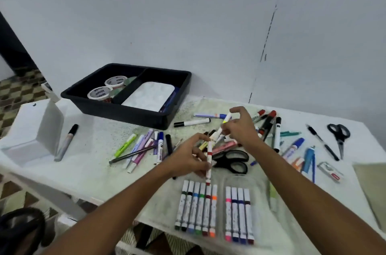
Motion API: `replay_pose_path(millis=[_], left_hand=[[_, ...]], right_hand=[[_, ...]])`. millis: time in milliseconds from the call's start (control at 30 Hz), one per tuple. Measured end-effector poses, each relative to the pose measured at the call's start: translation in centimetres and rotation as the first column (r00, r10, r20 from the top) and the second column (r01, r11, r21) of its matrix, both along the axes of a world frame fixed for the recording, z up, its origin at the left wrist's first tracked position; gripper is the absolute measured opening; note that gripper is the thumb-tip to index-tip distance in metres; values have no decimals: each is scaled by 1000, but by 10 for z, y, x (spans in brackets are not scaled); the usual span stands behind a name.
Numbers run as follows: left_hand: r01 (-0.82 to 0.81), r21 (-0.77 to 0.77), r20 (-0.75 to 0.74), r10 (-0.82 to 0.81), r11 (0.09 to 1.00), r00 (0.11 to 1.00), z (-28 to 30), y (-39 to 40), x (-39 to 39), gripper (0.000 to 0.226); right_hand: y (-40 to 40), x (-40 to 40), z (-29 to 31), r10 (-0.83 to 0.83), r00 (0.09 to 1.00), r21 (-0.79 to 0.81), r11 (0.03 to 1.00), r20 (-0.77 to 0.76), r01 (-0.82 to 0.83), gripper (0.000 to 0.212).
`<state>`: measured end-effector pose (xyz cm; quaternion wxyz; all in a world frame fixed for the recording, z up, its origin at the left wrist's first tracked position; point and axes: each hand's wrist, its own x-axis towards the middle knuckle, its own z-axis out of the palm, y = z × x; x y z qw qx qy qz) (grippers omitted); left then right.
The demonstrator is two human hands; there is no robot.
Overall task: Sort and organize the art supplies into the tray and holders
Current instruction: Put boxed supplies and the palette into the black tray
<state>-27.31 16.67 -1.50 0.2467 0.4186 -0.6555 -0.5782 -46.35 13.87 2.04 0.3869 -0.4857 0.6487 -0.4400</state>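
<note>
My left hand grips a white marker with a red band, held nearly upright above the table. My right hand pinches a white marker with a yellow band, tilted, just above the pile. Below my hands a clear plastic holder lies flat with two rows of white markers in it. Loose pens and markers are scattered across the table middle. A black two-compartment tray sits at the back left, holding two white tape rolls and a white palette.
Black scissors lie just right of my left hand; a second pair lies far right. A white box stands at the left with a grey marker beside it. An eraser and blue pens lie at the right.
</note>
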Motion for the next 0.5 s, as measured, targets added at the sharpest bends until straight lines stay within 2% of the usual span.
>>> replay_pose_path(millis=[267, 500], left_hand=[[108, -39, 35, -106, 993, 994, -3, 52, -62, 60], [127, -100, 144, -112, 987, 983, -12, 86, -89, 60]], right_hand=[[111, -60, -1, 55, 996, 148, 988, -73, -43, 37], [150, -77, -14, 176, 974, 309, 943, -143, -125, 35]])
